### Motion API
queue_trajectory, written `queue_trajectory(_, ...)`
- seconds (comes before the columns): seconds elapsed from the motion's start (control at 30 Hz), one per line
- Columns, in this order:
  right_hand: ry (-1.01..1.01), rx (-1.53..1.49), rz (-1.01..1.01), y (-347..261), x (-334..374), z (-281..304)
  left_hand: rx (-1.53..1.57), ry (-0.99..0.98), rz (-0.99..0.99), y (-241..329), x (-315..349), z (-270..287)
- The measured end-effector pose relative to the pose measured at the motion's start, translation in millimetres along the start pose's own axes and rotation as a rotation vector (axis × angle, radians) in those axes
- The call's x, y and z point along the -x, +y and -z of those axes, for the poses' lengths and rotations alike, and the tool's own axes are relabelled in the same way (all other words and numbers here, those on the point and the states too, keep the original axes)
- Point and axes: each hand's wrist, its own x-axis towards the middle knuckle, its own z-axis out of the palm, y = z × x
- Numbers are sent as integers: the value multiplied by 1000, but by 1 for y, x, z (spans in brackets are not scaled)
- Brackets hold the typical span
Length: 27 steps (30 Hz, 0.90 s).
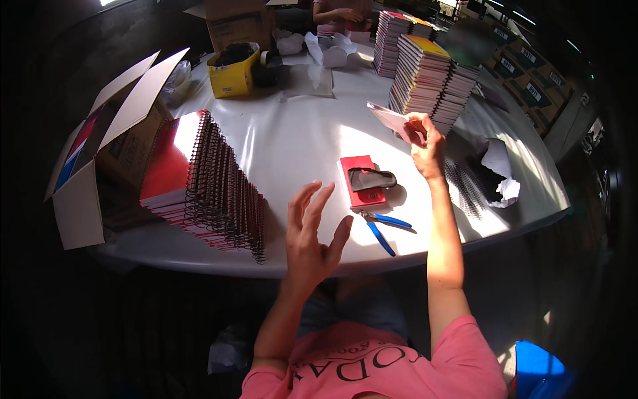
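Observation:
My right hand (427, 141) is raised over the right part of the table, its fingers closed on a thin notebook (387, 120) with pale pages, tilted nearly edge-on. My left hand (311, 229) hovers near the front edge with fingers spread and nothing in it. Between the hands lies a small red book (357, 166), and on top of it rests a dark grey object (371, 179) whose kind I cannot make out. Just below it are pliers (380, 226) with blue handles, apart from both hands. Loose black spiral coils (463, 189) lie to the right of my right forearm.
A leaning stack of red spiral notebooks (174, 154) stands at left beside an open cardboard box (126, 156). Tall notebook stacks (419, 73) rise at back right. A yellow container (230, 80) holds dark material. Crumpled paper (498, 166) lies far right. Another person (342, 13) works opposite.

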Motion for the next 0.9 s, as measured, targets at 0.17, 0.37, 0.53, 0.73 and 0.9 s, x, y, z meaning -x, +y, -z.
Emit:
queue_trajectory(0.17, -109, -687, -277, -92, 68, -9, 17, 68, 100, -6, -13, -34)
queue_trajectory(0.37, -540, -505, -242, -37, 66, 38, -145, -315, -28, -17, 4, -4)
queue_trajectory(0.53, -334, 730, -570, 110, 68, 56, -436, -674, -170, -40, 35, 4)
queue_trajectory(0.73, -413, 727, -308, 129, 68, 65, -576, -423, -192, -32, 57, -12)
queue_trajectory(0.9, -425, 599, -122, 59, 50, 74, -602, -338, -146, -42, 63, -42)
